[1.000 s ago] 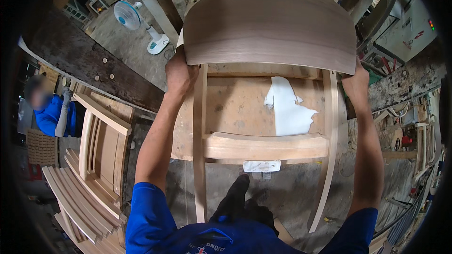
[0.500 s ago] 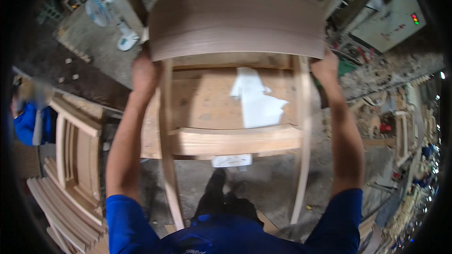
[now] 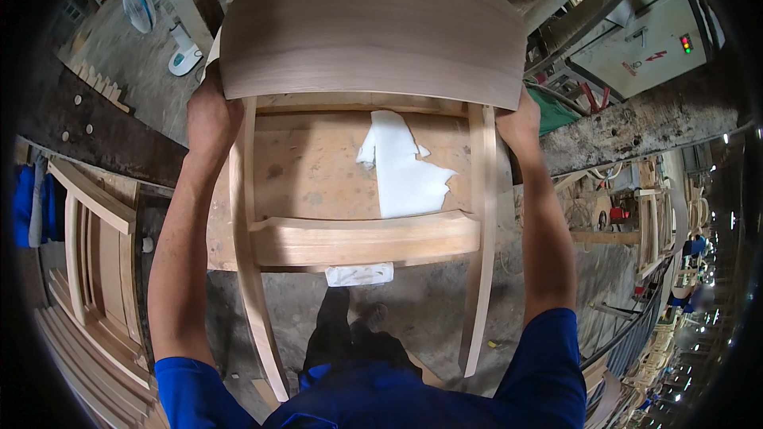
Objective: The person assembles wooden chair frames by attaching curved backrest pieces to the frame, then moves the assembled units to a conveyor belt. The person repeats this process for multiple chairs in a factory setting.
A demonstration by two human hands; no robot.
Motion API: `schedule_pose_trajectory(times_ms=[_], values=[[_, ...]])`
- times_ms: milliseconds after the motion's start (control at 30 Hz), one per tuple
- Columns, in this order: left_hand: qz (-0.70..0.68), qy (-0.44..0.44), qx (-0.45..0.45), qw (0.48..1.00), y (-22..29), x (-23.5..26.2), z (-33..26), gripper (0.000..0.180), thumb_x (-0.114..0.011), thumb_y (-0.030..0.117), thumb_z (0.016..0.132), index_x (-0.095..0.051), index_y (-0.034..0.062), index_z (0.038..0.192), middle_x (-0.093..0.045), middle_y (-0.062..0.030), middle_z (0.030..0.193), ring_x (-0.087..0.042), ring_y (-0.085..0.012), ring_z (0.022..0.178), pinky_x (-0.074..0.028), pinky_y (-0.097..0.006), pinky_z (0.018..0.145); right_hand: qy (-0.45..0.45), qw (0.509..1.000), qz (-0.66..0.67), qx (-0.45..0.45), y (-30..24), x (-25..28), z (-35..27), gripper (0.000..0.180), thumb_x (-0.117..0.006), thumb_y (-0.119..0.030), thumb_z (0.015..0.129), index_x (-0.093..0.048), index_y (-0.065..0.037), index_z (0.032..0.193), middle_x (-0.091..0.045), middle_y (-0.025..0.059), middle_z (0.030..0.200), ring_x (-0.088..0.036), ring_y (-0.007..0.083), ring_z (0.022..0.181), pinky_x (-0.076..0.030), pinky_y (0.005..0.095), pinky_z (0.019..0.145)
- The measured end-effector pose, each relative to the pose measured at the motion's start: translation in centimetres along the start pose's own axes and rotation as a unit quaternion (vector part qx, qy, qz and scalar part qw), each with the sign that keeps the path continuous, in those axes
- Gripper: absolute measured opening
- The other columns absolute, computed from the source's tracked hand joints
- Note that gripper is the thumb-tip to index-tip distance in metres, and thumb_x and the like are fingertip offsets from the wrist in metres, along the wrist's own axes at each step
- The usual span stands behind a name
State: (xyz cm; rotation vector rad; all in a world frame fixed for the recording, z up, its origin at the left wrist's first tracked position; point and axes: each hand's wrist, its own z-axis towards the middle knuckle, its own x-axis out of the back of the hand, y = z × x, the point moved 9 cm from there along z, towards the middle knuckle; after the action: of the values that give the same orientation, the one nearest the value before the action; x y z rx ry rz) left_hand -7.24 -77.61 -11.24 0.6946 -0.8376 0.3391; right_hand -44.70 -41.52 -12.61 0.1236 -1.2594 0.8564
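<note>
A wooden chair frame lies before me, its pale legs pointing toward my body and a curved rail joining them. At its far end a wide, curved brown backrest panel covers the top. My left hand is closed around the frame at the panel's near left corner. At the opposite corner my right hand grips in the same way. Most fingers of both hands are hidden behind the wood. Beneath the frame is a worn wooden tabletop, with a torn white sheet on it.
Stacked wooden frame parts stand at the left, near a person's blue clothing. A white fan is at the far left. Dark beams run along both sides, and a grey electrical cabinet stands far right.
The view has shifted, so the frame, table and surroundings all sit further left in the picture. Both hands keep their hold at the panel's corners.
</note>
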Motion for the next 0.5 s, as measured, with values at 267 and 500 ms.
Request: schedule_pose_trajectory(times_ms=[267,500], values=[[0.016,-0.052,0.068,0.996,-1.6,-0.1,-0.1,0.038,-0.056,0.017,0.096,-0.056,0.0024,0.132,-0.067,-0.0342,0.108,-0.062,-0.0541,0.105,-0.052,-0.059,0.085,-0.076,0.994,0.070,0.028,-0.2,-2.6,-0.6,0.033,-0.059,-0.025,0.097,-0.065,-0.002,0.121,-0.069,0.0275,0.117,-0.062,0.0482,0.114,-0.053,0.0467,0.091],[0.001,-0.031,0.053,0.998,-1.1,-0.4,0.3,0.040,-0.056,0.015,0.095,-0.056,0.0024,0.133,-0.067,-0.0343,0.110,-0.063,-0.0537,0.104,-0.053,-0.059,0.085,-0.072,0.980,0.182,0.027,2.6,-4.3,0.2,0.031,-0.060,-0.020,0.096,-0.067,0.004,0.114,-0.071,0.0270,0.109,-0.067,0.0440,0.101,-0.052,0.0423,0.089]])
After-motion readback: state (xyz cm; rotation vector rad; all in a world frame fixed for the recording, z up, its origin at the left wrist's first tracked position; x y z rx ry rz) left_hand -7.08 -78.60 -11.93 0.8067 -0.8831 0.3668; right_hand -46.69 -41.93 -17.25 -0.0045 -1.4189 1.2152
